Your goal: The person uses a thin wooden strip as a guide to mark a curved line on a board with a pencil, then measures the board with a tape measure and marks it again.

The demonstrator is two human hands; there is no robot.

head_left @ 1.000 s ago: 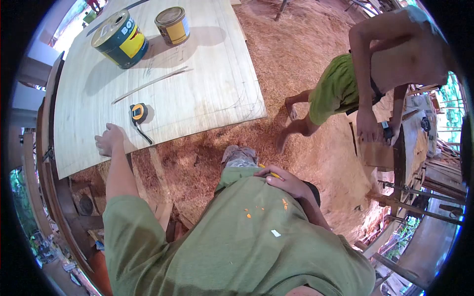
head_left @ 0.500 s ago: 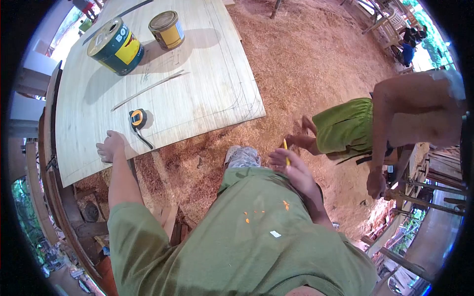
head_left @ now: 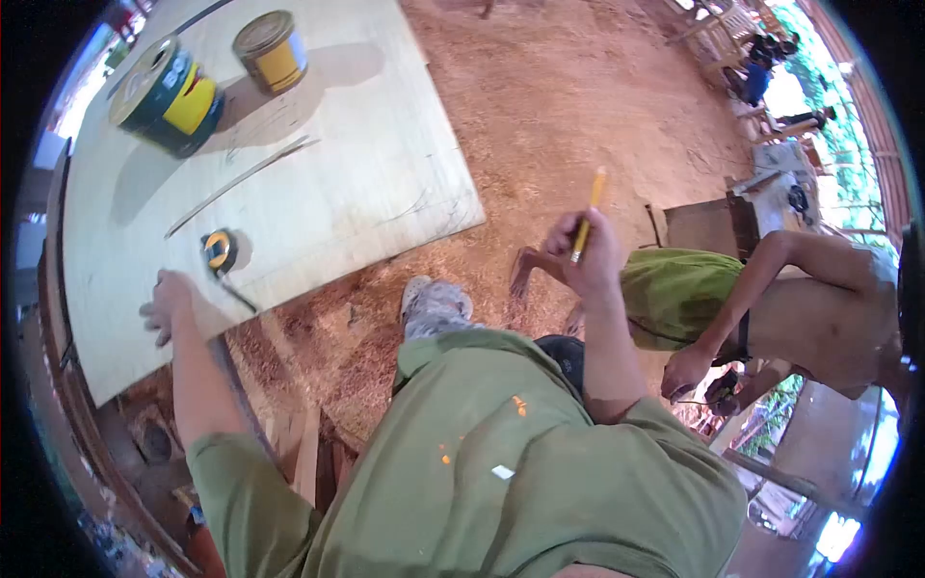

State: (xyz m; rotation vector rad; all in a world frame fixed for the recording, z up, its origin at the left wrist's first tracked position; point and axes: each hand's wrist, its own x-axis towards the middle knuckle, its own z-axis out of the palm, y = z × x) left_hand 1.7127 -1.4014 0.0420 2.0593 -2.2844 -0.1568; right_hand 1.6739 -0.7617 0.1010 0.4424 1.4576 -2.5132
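My left hand (head_left: 171,306) lies on the near left part of a pale plywood sheet (head_left: 376,164), fingers spread, holding nothing. A yellow pencil (head_left: 594,197) is gripped in my right hand (head_left: 591,255), raised in front of me, its upper end pointing away. Just beyond my left hand sits a black and orange tape measure (head_left: 220,250), its dark strap or tail trailing to the sheet's edge. A thin wooden strip (head_left: 236,188) lies farther up the sheet. Pencil lines mark the plywood near its right corner.
A large green and yellow can (head_left: 171,101) and a smaller yellow can (head_left: 271,56) stand on the sheet. At right, a person in green shorts (head_left: 679,299) holds a small dark object. Sawdust covers the ground (head_left: 540,106); timber pieces lie below the sheet.
My right hand has risen from near my lap, lifting the pencil. My left hand stays on the plywood. The view has shifted rightward, and the other person's hands have come together.
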